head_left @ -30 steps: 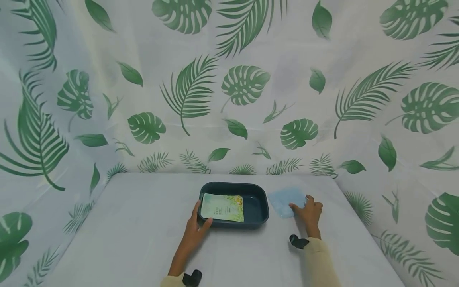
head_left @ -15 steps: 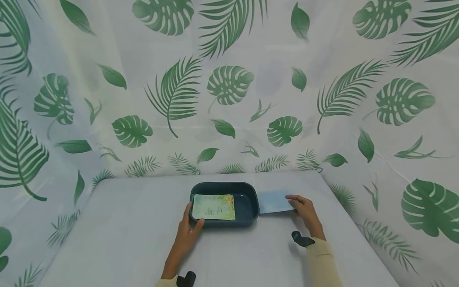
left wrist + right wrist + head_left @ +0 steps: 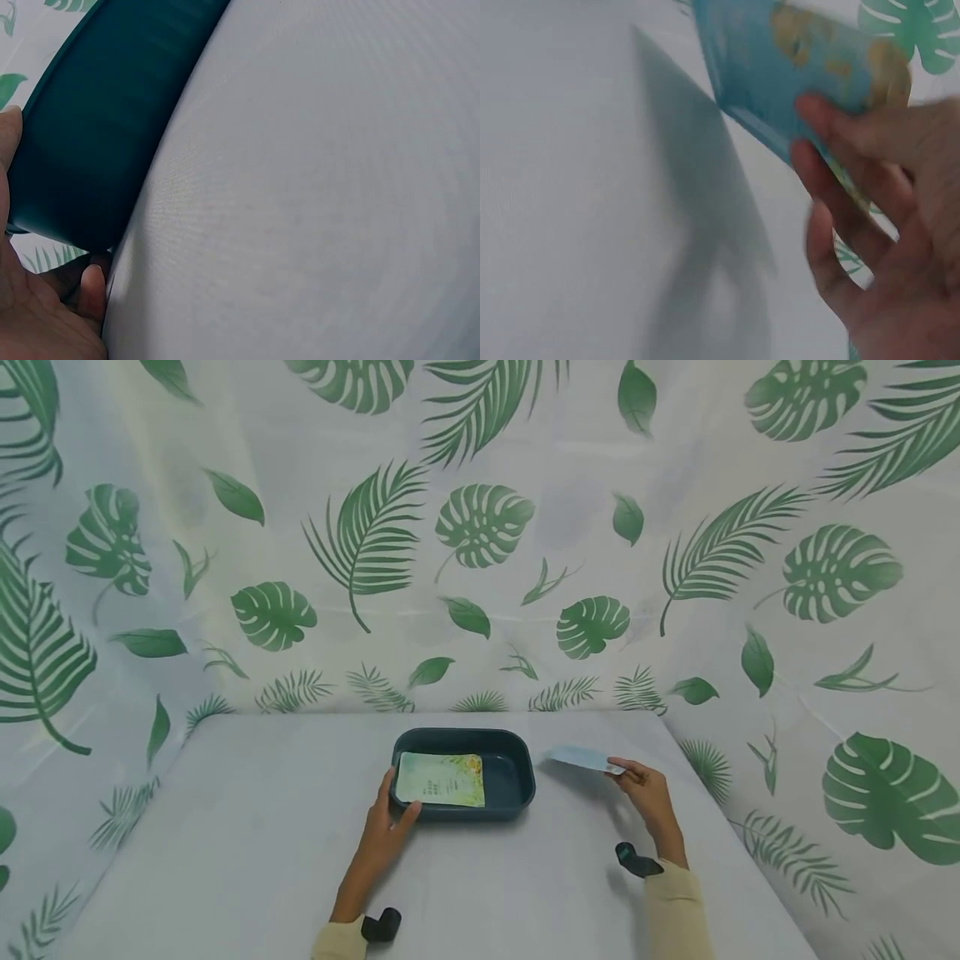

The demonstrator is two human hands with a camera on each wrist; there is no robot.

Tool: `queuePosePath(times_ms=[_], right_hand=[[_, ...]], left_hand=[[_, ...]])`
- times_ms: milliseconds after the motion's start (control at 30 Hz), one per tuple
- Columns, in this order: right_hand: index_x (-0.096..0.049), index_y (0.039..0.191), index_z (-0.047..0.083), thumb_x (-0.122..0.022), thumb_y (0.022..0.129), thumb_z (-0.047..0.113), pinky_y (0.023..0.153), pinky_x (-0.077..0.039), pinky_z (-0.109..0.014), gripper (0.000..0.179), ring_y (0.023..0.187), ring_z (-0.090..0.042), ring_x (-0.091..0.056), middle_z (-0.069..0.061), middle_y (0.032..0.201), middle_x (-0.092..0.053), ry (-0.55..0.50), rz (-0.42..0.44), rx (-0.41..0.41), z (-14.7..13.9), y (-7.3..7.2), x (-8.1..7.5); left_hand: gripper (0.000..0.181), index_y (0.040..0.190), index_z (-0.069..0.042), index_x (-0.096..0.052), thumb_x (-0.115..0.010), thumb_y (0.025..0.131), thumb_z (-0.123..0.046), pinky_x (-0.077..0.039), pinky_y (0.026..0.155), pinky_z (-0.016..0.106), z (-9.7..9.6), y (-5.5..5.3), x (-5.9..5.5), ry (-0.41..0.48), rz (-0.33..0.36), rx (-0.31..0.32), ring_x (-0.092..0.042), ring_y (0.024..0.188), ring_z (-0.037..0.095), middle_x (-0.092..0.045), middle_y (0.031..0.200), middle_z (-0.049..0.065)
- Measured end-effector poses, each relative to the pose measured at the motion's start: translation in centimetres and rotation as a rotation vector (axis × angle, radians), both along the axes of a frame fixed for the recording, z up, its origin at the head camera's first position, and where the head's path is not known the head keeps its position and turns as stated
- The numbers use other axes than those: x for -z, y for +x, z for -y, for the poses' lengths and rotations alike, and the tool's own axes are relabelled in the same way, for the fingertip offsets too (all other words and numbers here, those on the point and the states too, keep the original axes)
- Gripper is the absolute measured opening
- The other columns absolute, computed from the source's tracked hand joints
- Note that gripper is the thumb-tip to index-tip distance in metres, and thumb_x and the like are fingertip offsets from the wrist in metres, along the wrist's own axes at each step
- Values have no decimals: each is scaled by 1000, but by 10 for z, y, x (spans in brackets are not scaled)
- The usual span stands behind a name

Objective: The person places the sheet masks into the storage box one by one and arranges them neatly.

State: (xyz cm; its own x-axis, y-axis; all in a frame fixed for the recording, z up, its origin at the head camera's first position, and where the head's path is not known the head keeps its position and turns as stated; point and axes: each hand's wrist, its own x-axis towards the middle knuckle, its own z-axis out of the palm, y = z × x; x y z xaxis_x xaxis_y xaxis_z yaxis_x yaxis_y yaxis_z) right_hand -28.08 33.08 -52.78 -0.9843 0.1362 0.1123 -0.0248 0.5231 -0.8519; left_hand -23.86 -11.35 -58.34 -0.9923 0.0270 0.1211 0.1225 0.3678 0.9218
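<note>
Bracing the dark tray (image 3: 517,772), the left hand (image 3: 384,835) clamps its grip on the near left corner, seemingly to keep it from sliding on the surface (image 3: 247,827). Right of the tray, the right hand (image 3: 648,789) pinches one blue packet (image 3: 581,758) lifted clear. One green packet (image 3: 440,779) lies inside the tray: two packets, one tray.

You see a dark teal rectangular plastic tray (image 3: 517,777) holding a pale green flat packet (image 3: 440,779) with yellow-orange blotches at its two o'clock corner. At three o'clock from the tray, a light blue flat packet (image 3: 581,758) carries tan-yellow patches. The tabletop cloth (image 3: 262,843) is plain white; the white backdrop curtain (image 3: 480,527) bears green leaf prints. Cream sleeves (image 3: 675,910) cover both forearms.
</note>
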Motion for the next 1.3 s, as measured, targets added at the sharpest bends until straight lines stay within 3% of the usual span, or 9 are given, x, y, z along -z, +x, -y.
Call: queuePosePath(times_ms=[67,167,233,400,467,533,700,967,1300], right_hand=[[-72,114,2,-59,92,4,68,-49,-26,25,80,-1,-61,-18,104,-73,147,-104,74,2,1,0],[-77,99,2,-67,86,-3,75,-41,-40,17,83,-28,-55,-26,97,-66,294,-275,160,6,0,0],[-78,95,1,-71,84,-3,80,-35,-53,13,92,-43,-46,-28,101,-58,313,-349,201,10,0,-1],[-74,87,-6,-75,84,7,89,-28,-67,13,119,-51,-34,-28,125,-49,278,-405,345,17,-1,-9],[-70,89,-8,-72,89,12,95,-34,-63,21,118,-48,-43,-27,124,-55,202,-374,383,18,-2,-13],[-68,95,-8,-67,93,17,91,-45,-43,25,102,-30,-57,-26,116,-61,105,-312,404,18,-4,-18],[-60,121,-4,-55,101,26,57,-43,-11,36,66,8,-49,-21,109,-63,-119,-129,415,26,-4,-25],[-45,139,-1,-51,102,29,67,-56,-16,47,76,4,-64,-3,109,-59,-470,-8,306,60,-8,-30],[-35,146,5,-45,104,16,68,-57,-20,44,85,-7,-65,-25,132,-54,-466,101,35,142,-18,-28]], left_hand=[[81,158,-16,-9,-57,98,-40,-18,120,56,1,-1,-1,1,-13,6,-14,151,34,-14,164,16],[80,158,-14,-9,-57,98,-39,-18,119,57,3,-2,-1,0,-23,8,-15,151,35,-15,163,18],[80,158,-13,-10,-57,98,-38,-18,119,57,3,-1,0,4,-27,4,-16,150,36,-16,163,19],[80,158,-12,-11,-57,98,-37,-19,119,57,2,1,1,6,-21,0,-17,150,37,-17,162,19],[80,158,-12,-11,-57,98,-38,-19,119,58,1,2,1,7,-18,1,-17,150,37,-16,162,19],[80,158,-13,-11,-57,98,-38,-19,119,58,1,3,1,7,-14,0,-16,150,36,-16,163,19],[80,158,-14,-11,-58,98,-38,-20,119,58,2,3,2,2,-17,-6,-17,150,36,-17,163,18],[82,158,-16,-11,-59,96,-41,-19,120,55,3,-4,1,-6,-27,-6,-17,151,33,-17,163,15],[80,157,-12,-12,-58,97,-38,-19,119,56,2,-3,2,3,-45,-10,-18,150,35,-18,162,18]])
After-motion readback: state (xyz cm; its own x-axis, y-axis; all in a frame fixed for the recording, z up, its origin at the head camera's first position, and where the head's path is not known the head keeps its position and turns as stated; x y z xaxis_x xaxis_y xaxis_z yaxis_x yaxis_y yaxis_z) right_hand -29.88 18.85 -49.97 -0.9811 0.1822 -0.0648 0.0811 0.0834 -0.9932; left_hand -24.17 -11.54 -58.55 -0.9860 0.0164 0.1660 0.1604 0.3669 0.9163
